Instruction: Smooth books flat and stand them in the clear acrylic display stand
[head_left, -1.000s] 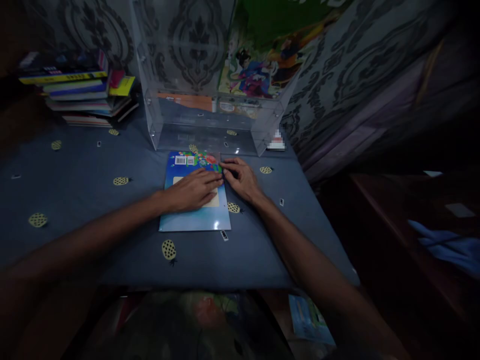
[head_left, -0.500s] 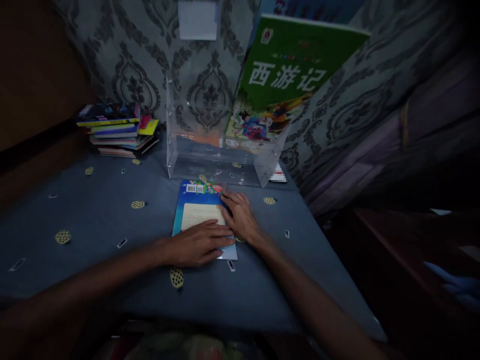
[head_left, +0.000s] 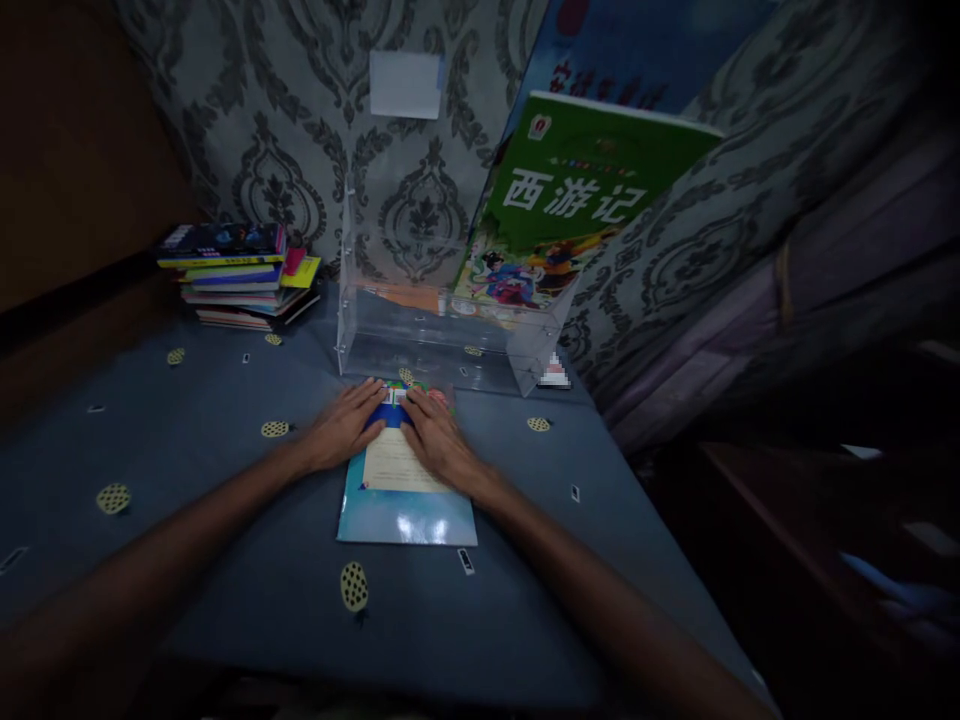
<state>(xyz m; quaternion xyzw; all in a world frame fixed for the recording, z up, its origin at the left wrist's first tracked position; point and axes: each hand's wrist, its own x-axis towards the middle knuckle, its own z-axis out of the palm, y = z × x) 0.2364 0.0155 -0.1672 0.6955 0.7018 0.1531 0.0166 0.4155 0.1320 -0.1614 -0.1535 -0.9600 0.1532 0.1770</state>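
From the head camera I see one clear box (head_left: 442, 345) at 12 o'clock on the desk (head_left: 187, 470). One green book (head_left: 577, 200) leans inside it. One blue book (head_left: 409, 510) lies flat just in front of the box. The left hand (head_left: 341, 428) and right hand (head_left: 439, 440) rest on its far end. Their fingers (head_left: 369, 397) lie flat, close together, gripping nothing. One stack of books (head_left: 236, 275) sits at 10 o'clock.

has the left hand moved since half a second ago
Yes. The left hand slid from the near end of the blue book to its far left corner, toward the clear stand.
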